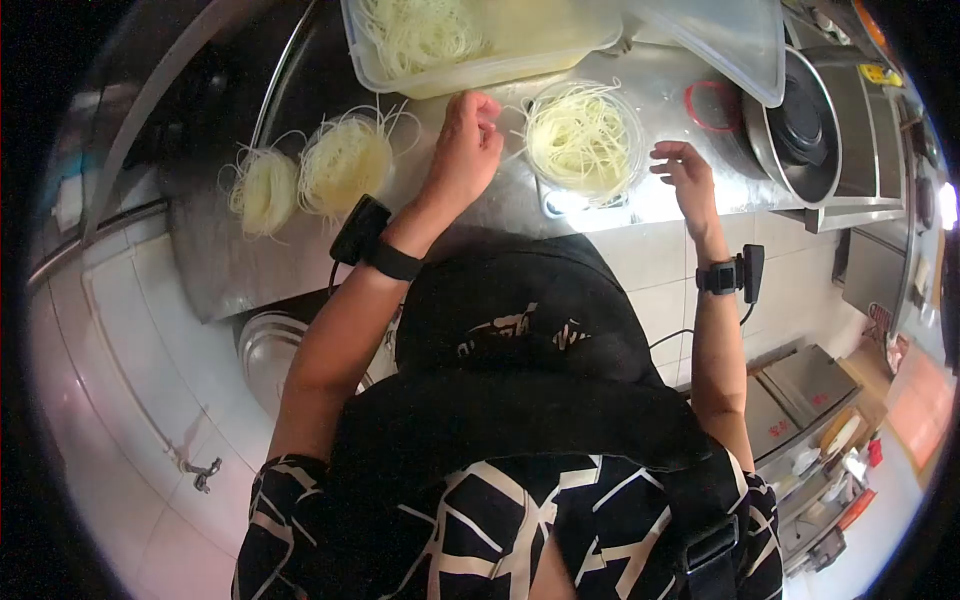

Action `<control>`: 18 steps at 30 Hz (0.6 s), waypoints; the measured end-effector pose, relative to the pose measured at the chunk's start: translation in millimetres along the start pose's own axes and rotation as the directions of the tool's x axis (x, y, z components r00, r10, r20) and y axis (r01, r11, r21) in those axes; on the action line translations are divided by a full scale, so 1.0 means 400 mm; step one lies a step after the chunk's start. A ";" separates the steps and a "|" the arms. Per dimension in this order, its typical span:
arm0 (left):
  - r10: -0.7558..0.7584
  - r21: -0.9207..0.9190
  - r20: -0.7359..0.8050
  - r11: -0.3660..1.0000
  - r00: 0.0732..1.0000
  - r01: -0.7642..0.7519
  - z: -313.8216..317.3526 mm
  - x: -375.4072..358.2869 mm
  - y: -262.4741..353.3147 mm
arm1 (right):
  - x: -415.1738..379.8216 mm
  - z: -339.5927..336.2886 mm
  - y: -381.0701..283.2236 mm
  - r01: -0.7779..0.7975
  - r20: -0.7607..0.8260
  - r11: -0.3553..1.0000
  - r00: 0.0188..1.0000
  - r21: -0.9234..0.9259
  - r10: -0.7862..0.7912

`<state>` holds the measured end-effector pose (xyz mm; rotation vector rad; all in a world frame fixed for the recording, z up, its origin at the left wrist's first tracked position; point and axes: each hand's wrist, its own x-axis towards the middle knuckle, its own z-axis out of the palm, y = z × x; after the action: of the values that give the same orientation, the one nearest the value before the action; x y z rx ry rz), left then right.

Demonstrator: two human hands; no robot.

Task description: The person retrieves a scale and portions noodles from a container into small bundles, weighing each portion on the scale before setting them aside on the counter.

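Observation:
A round clear bowl heaped with pale, thin noodle strands [580, 140] sits on what looks like a small scale [556, 205], at the middle of the metal counter. To its left, my left hand [468, 145] hovers with curled fingers; whether anything is inside them is hidden. My right hand [686, 178] is raised off the bowl's right side, fingers apart and holding nothing. Beyond my left hand stands a translucent tub [540, 70] with more noodles [420, 35] in its left part. Two more noodle portions, the nearer one [345, 165] and the far-left one [265, 190], lie left of my left hand.
A translucent lid [725, 45] leans at the back right. Near it are a red ring [712, 106] and a metal pan [828, 165] holding a black object [797, 130]. The steel counter [220, 275] ends close to my body. A tap [203, 473] is at the lower left.

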<state>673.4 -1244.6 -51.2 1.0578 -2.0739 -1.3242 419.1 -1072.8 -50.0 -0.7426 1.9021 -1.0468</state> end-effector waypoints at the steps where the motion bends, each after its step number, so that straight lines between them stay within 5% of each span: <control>1: 0.044 -0.004 0.012 0.999 0.999 -0.044 -0.001 -0.003 0.001 | 0.009 -0.001 -0.001 0.001 0.008 1.000 1.000 -0.002 -0.001; 6: 0.097 0.006 0.116 0.995 0.989 -0.098 -0.008 0.009 0.018 | 0.057 0.011 -0.066 0.088 -0.031 0.996 0.996 0.023 -0.087; 8: 0.032 -0.167 0.314 0.986 0.949 0.022 -0.010 0.017 0.017 | 0.086 0.006 -0.085 0.112 -0.003 0.992 0.994 0.058 -0.112; 10: -0.014 -0.139 0.359 0.988 0.933 0.068 -0.014 0.014 0.027 | 0.085 -0.006 -0.110 0.416 0.197 0.858 0.908 -0.303 -0.371; 11: -0.082 -0.104 0.414 0.985 0.907 0.136 -0.016 0.003 0.036 | 0.049 0.003 -0.154 0.395 0.229 0.837 0.916 -0.378 -0.329; 12: -0.152 -0.064 0.465 0.977 0.872 0.204 -0.015 -0.004 0.039 | 0.002 0.006 -0.203 0.318 0.313 0.846 0.930 -0.427 -0.192; 13: -0.144 -0.067 0.454 0.978 0.879 0.195 -0.002 -0.009 0.026 | -0.029 0.014 -0.228 0.482 0.443 0.759 0.850 -0.438 -0.284; 16: -0.094 -0.135 0.400 0.978 0.912 0.160 0.027 -0.023 -0.004 | -0.094 0.082 -0.250 0.633 0.564 0.651 0.744 -0.419 -0.360; 18: -0.300 -0.094 0.525 0.909 0.796 0.405 0.021 -0.021 0.015 | -0.088 0.112 -0.232 0.631 0.562 0.616 0.754 -0.472 -0.341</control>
<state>670.2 -1231.9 -49.5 1.1383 -2.0776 -2.1524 484.9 -1106.9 29.9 -1.8426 1.6695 -0.4202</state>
